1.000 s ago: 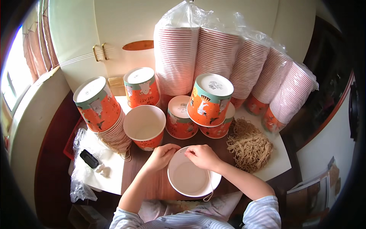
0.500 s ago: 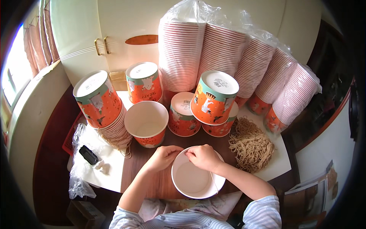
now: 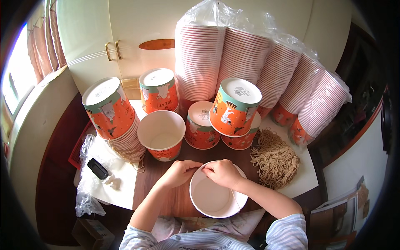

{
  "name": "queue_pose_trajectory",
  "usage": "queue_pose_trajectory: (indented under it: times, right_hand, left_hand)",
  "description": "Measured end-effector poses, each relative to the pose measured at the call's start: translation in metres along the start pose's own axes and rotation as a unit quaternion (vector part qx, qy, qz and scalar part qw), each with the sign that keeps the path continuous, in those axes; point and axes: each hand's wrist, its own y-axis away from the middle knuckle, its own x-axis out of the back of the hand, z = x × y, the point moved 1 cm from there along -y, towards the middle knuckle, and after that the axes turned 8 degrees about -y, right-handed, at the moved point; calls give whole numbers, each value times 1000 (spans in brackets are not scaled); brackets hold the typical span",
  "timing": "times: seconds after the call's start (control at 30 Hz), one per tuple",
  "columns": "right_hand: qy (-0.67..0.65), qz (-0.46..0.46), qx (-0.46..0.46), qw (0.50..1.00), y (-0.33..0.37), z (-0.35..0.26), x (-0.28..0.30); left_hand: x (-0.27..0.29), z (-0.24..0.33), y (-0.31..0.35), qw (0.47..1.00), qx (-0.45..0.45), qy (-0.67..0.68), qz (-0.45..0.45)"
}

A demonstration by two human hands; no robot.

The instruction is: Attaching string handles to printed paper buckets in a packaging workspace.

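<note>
A paper bucket (image 3: pixel 211 199) with a white inside stands upright close to my body, its mouth towards me. My left hand (image 3: pixel 180 173) is closed with its fingertips against the outside of the far-left rim. Just inside that rim, the fingers of my right hand (image 3: pixel 224 173) are pinched together, meeting the left fingertips across the wall. A thin cord (image 3: pixel 235 201) runs from the bucket's right rim up beneath my right wrist; its end at my fingers is too small to see.
An open orange bucket (image 3: pixel 161 132) stands beyond my left hand, with upturned buckets (image 3: pixel 235 106) behind. Tall bagged bucket stacks (image 3: pixel 200 62) line the back. A heap of tan cords (image 3: pixel 275 160) lies at right. On the left are a black object (image 3: pixel 97 168) and clear plastic (image 3: pixel 85 191).
The view has shifted very slightly. Both hands keep their places at the bucket's rim, and the bucket sits a touch further right.
</note>
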Motion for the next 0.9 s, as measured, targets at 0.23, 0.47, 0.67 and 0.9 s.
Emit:
queue_pose_trajectory:
  times: [0.23,0.47,0.67,0.9]
  right_hand:
    - [66,-133,103,984,-10,8,8]
    - [93,-279,98,951,-9,4,30]
    - [67,-264,1,962,16,-15,62]
    - [-73,-164,136,974,21,-46,59]
  left_hand:
    - [-6,5,7,980,-72,-182,44]
    - [-17,16,28,998,-9,-62,-8]
    - [-5,-6,49,886,-56,459,-17]
    - [3,29,31,910,66,409,-26]
